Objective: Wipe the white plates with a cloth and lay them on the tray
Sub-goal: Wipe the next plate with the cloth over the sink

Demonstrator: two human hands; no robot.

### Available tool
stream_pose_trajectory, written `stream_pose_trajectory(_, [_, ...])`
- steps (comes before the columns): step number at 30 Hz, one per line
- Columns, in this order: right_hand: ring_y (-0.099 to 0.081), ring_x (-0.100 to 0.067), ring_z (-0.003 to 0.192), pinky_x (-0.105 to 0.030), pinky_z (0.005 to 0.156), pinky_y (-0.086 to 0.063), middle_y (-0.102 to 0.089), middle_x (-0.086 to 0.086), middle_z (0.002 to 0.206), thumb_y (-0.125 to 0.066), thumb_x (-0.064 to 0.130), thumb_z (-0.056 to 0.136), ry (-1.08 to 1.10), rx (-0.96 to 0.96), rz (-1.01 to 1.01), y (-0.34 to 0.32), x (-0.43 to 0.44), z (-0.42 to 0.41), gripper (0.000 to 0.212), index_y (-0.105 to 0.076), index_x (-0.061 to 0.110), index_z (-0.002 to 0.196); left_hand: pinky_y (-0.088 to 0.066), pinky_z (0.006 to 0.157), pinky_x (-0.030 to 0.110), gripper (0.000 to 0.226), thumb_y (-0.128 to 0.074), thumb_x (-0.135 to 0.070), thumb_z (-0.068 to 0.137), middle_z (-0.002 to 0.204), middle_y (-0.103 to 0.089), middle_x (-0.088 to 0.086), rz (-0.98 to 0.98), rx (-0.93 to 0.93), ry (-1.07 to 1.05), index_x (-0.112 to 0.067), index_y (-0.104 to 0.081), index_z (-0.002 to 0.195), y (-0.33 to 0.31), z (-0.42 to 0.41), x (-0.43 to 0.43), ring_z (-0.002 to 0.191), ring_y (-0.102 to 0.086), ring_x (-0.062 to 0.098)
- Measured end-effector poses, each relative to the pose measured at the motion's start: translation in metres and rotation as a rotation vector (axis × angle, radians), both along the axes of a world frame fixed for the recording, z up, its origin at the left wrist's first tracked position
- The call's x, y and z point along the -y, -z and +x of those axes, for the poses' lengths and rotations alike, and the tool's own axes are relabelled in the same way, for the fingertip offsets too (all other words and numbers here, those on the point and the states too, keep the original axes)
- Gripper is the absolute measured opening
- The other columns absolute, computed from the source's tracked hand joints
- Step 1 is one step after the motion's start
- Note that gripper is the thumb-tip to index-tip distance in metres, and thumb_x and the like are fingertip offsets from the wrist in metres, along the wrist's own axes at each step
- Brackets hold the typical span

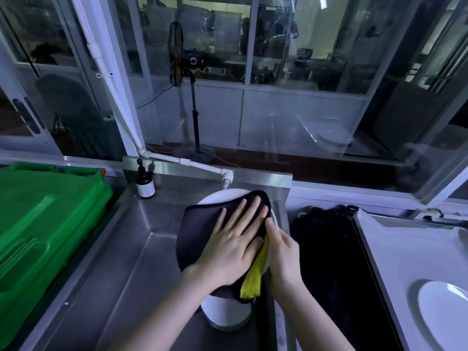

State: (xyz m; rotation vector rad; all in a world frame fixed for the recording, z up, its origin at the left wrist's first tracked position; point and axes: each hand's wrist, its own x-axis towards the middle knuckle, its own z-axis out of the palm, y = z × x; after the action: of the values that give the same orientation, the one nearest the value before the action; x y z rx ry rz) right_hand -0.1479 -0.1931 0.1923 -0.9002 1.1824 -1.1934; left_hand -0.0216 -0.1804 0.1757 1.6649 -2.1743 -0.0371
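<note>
A white plate (pixel 222 196) is held over the steel sink, mostly covered by a dark cloth (pixel 197 224) with a yellow underside (pixel 254 277). My left hand (pixel 233 244) lies flat on the cloth, fingers spread, pressing it against the plate. My right hand (pixel 282 254) grips the plate's right rim, thumb on top. Below them another white plate (pixel 225 312) rests in the sink, partly hidden by the cloth. At the right a metal tray (pixel 395 249) holds one white plate (pixel 445 315) near its front.
A green plastic crate (pixel 43 219) sits left of the sink (pixel 121 262). A brown pump bottle (pixel 144 184) stands at the sink's back ledge beside a white tap (pixel 226 179). A black bag-like heap (pixel 326 252) lies between sink and tray. Glass windows run behind.
</note>
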Motion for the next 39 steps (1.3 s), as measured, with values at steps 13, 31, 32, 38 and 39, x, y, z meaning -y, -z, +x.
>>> stream_pose_trajectory(13, [-0.044,-0.021,0.069,-0.035,0.063,-0.034,-0.049,-0.012,0.072,-0.064,0.035,0.095,0.149,0.010,-0.041,-0.010,0.022,-0.019,0.031,-0.059,0.010,0.078,0.013,0.121,0.044,0.060,-0.007,-0.053,0.094,0.159,0.024,-0.019,0.108,-0.042,-0.023,-0.042,0.012,0.150,0.015,0.005,-0.019,0.148,0.023,0.008])
stream_pose_trajectory(31, [-0.044,-0.019,0.070,-0.036,0.065,-0.034,-0.050,-0.010,0.072,-0.065,0.034,0.094,0.080,-0.071,-0.127,-0.010,0.014,-0.009,0.056,-0.049,-0.019,0.091,0.012,0.120,0.048,0.063,-0.010,-0.051,0.093,0.161,0.020,-0.016,0.094,-0.152,-0.065,-0.038,0.008,0.152,0.023,0.009,-0.018,0.148,0.022,0.008])
stream_pose_trajectory(32, [-0.043,-0.019,0.068,-0.036,0.064,-0.033,-0.049,-0.010,0.070,-0.065,0.034,0.094,0.049,-0.071,-0.116,-0.007,0.010,-0.006,0.054,-0.051,-0.017,0.086,0.012,0.120,0.047,0.062,-0.012,-0.050,0.094,0.162,0.020,-0.017,0.074,-0.172,-0.039,-0.038,0.007,0.153,0.021,0.005,-0.015,0.149,0.021,0.008])
stream_pose_trajectory(38, [-0.054,-0.022,0.072,-0.037,0.067,-0.040,-0.059,-0.015,0.074,-0.065,0.032,0.096,-0.234,-0.063,-0.123,0.006,-0.003,-0.010,0.044,-0.059,-0.009,0.080,-0.003,0.120,0.053,0.062,-0.027,-0.050,0.099,0.166,-0.009,-0.004,-0.162,-0.162,-0.114,-0.030,-0.016,0.157,0.002,0.024,0.013,0.153,-0.004,0.021])
stream_pose_trajectory(39, [-0.056,-0.020,0.073,-0.035,0.067,-0.042,-0.063,-0.011,0.075,-0.065,0.032,0.096,-0.283,-0.106,-0.155,0.004,-0.002,-0.014,0.039,-0.064,-0.004,0.082,-0.010,0.120,0.054,0.062,-0.030,-0.051,0.098,0.163,-0.024,-0.001,-0.185,-0.166,-0.158,-0.028,-0.025,0.155,-0.003,0.031,0.016,0.151,-0.017,0.024])
